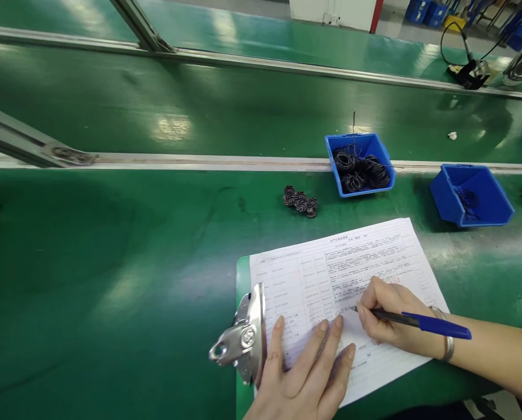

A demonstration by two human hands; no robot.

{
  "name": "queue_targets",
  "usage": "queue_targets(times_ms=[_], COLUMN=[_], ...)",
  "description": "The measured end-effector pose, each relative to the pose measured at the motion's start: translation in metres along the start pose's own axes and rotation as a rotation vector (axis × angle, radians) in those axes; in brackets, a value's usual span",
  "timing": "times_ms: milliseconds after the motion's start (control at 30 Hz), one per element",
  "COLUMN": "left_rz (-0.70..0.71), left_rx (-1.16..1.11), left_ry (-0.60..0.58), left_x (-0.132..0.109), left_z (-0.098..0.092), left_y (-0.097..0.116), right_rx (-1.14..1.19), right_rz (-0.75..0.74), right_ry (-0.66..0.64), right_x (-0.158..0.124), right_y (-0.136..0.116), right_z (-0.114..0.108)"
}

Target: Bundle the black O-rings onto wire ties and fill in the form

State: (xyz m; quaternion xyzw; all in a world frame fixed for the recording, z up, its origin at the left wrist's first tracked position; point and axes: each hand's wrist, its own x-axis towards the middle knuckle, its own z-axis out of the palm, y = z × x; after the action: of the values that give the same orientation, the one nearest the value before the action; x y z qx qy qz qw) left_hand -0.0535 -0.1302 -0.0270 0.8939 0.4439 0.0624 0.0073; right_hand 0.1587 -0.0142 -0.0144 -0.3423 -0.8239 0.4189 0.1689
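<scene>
Right hand (pixel 390 318): fingers clamped on a blue pen (pixel 423 322), tip at the form.
Left hand (pixel 305 373): open, fingers apart, flat on the form.
Form (pixel 344 291): printed sheet on a clipboard (pixel 242 291), under both hands.
Clip (pixel 247 335): steel, just beside left hand.
Bench (pixel 112 245): green, under the clipboard.
Blue bin (pixel 344 140): black coils (pixel 357 172) inside, beyond the form.
Loose coils (pixel 299 201): on the bench, left of that bin.
Second bin (pixel 475 181): blue, tilted, further right.

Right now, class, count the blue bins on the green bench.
2: the blue bin of black coils on the metal rail; the tilted blue bin to its right. Others may be hidden.
</scene>
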Motion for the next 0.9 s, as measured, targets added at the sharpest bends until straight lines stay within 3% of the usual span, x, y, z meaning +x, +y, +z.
queue_targets(times_ms=[233,433,900], left_rz=[0.015,-0.01,0.02], left_rx=[0.052,0.065,0.046], left_ry=[-0.173,-0.232,-0.142], left_x=[-0.003,-0.001,0.003], left_z=[-0.004,-0.003,-0.007], left_y=[0.009,0.014,0.003], right_rx=[-0.004,0.015,-0.005], right_rz=[-0.038,-0.025,-0.033], right_ry=[0.021,-0.025,0.012], right_x=[-0.004,-0.002,0.0], right_y=[-0.001,-0.003,0.004], right_z=[-0.002,-0.003,0.001])
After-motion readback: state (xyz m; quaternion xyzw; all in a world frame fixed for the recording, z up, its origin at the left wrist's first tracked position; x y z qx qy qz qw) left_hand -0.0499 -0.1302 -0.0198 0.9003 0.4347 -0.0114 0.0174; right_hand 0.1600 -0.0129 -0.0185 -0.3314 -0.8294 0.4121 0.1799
